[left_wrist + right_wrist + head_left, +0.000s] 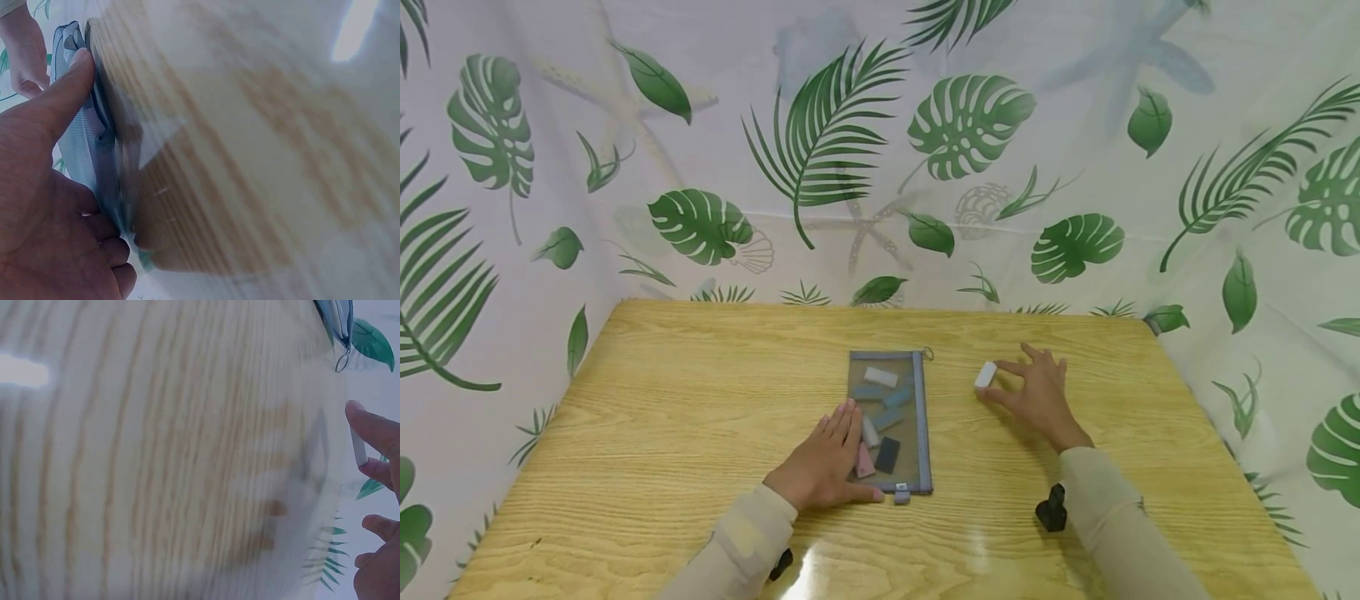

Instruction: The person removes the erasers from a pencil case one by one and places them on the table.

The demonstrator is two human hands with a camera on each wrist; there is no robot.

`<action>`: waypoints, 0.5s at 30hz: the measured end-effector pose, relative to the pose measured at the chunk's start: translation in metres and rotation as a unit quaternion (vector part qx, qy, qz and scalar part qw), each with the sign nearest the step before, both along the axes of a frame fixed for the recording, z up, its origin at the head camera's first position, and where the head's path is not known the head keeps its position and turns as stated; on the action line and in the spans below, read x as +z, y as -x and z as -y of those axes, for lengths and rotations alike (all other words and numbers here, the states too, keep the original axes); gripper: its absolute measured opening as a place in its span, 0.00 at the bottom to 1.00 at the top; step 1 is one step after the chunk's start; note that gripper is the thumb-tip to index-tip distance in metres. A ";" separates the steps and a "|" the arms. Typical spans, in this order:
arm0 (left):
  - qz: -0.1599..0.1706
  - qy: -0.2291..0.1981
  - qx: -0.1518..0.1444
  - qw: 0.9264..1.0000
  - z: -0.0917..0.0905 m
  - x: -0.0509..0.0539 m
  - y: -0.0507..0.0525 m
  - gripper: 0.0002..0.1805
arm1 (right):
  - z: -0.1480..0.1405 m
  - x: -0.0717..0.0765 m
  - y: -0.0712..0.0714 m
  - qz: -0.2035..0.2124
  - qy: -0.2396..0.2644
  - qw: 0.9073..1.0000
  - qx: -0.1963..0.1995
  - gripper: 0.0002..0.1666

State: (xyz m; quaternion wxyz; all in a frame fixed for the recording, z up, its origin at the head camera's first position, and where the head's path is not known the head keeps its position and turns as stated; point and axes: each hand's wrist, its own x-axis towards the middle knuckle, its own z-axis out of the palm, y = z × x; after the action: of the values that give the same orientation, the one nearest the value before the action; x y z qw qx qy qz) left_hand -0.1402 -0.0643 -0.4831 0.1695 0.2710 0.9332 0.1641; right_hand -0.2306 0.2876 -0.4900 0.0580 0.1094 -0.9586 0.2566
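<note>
A grey zippered mesh pouch (910, 446) lies flat on the table, with several small rectangular blocks showing through it: white, blue, pink and a dark one (887, 456). My left hand (823, 467) rests on the pouch's left side, fingers together and thumb stretched along the near edge. In the left wrist view, that thumb (72, 87) touches the pouch (81, 144). To the right of the pouch, my right hand (1037, 400) pinches a small white block (986, 375) between thumb and index finger, the other fingers spread. The right wrist view shows the white block (358, 447) edge-on.
The wooden table (700, 392) reaches back to a white cloth (865, 167) printed with green leaves, which also hangs at both sides. A metal ring (928, 353) sits at the pouch's far right corner. A black device (1052, 508) is at the right wrist.
</note>
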 end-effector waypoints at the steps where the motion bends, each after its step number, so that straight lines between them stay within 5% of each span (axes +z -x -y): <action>1: 0.000 0.000 0.000 1.000 0.000 0.000 0.000 0.62 | -0.001 0.000 0.000 -0.002 -0.001 1.000 -0.003 0.35; 15: -0.001 -0.002 0.001 1.000 0.001 0.000 -0.001 0.62 | -0.011 -0.003 0.005 0.007 -0.014 0.999 -0.032 0.37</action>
State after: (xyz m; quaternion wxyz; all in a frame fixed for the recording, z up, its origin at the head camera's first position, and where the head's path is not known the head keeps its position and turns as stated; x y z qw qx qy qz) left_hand -0.1395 -0.0653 -0.4835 0.1679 0.2710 0.9332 0.1661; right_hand -0.2354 0.2987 -0.4929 0.0579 0.0779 -0.9655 0.2415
